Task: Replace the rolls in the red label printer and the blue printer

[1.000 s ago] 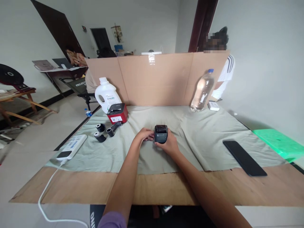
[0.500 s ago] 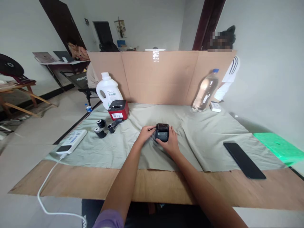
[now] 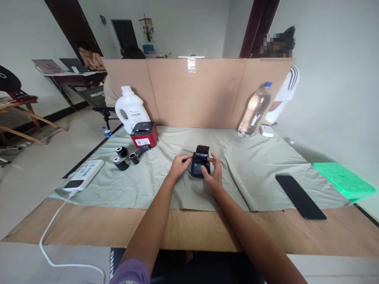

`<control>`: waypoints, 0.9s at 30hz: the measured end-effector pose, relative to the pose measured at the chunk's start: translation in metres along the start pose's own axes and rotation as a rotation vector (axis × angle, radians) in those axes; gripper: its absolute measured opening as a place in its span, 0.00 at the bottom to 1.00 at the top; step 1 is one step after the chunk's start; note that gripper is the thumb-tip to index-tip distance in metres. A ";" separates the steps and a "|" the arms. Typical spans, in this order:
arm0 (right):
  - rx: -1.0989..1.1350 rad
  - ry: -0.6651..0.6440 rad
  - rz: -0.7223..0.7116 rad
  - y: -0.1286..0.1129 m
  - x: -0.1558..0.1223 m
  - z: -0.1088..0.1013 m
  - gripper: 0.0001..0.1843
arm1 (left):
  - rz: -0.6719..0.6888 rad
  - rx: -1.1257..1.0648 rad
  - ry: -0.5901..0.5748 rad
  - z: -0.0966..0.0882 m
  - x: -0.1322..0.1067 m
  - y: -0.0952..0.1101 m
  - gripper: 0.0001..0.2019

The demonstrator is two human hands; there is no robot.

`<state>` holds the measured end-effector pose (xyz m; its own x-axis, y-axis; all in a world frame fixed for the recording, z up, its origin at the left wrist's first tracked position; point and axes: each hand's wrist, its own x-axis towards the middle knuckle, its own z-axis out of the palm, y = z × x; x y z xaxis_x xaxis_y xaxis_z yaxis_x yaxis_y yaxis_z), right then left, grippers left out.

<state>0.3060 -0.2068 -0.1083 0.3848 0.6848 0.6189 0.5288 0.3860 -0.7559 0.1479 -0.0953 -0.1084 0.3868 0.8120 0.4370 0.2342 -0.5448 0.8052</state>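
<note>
A small black portable printer rests on the grey-green cloth in front of me, its dark glossy lid raised at the far side. My left hand is closed, thumb and fingertips pinched against the printer's left edge by the lid. On the other side, my right hand grips the printer, thumb on its top face and index finger at the right edge near the lid. What lies inside the printer cannot be made out.
To the left are several black-and-white rolls, a red box-shaped device, a white jug and a power strip with its cable. A water bottle leans on the cardboard screen. A phone lies right. People sit beyond.
The printer's lid has swung up from lying flat. My right thumb and index finger have shifted on the printer, and the left hand stays at its left edge. The view has moved slightly.
</note>
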 end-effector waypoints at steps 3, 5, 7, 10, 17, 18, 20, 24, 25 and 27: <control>0.105 0.011 -0.001 -0.004 -0.001 -0.004 0.26 | 0.004 -0.019 0.005 0.001 -0.001 -0.002 0.13; 0.127 -0.014 -0.014 -0.006 0.000 -0.007 0.21 | -0.002 -0.035 0.000 0.002 -0.001 -0.003 0.15; 0.108 -0.044 -0.026 -0.008 0.000 -0.008 0.18 | -0.021 -0.061 -0.003 0.003 0.000 -0.003 0.17; 0.072 -0.068 -0.016 -0.008 0.002 -0.007 0.16 | -0.077 -0.075 -0.030 0.005 0.001 0.000 0.22; 0.149 -0.085 0.043 -0.001 0.002 -0.003 0.15 | -0.291 0.223 -0.214 0.011 0.004 0.016 0.28; 0.158 -0.085 0.048 -0.001 0.002 -0.003 0.15 | -0.307 0.270 -0.229 0.012 0.005 0.018 0.28; 0.174 -0.082 0.058 -0.001 0.002 -0.003 0.15 | -0.326 0.334 -0.240 0.014 0.005 0.021 0.29; 0.238 -0.077 0.096 -0.002 0.003 -0.003 0.15 | -0.342 0.359 -0.215 0.016 0.006 0.024 0.28; 0.261 -0.071 0.107 -0.002 0.004 -0.003 0.14 | -0.347 0.362 -0.208 0.017 0.006 0.025 0.28; 0.309 -0.053 0.127 -0.002 0.004 -0.003 0.14 | -0.357 0.373 -0.200 0.018 0.006 0.024 0.27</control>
<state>0.3088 -0.2067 -0.1038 0.3887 0.7676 0.5096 0.2218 0.4589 -0.8604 0.1715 -0.1075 -0.0937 0.3784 0.9243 0.0491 0.6681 -0.3095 0.6767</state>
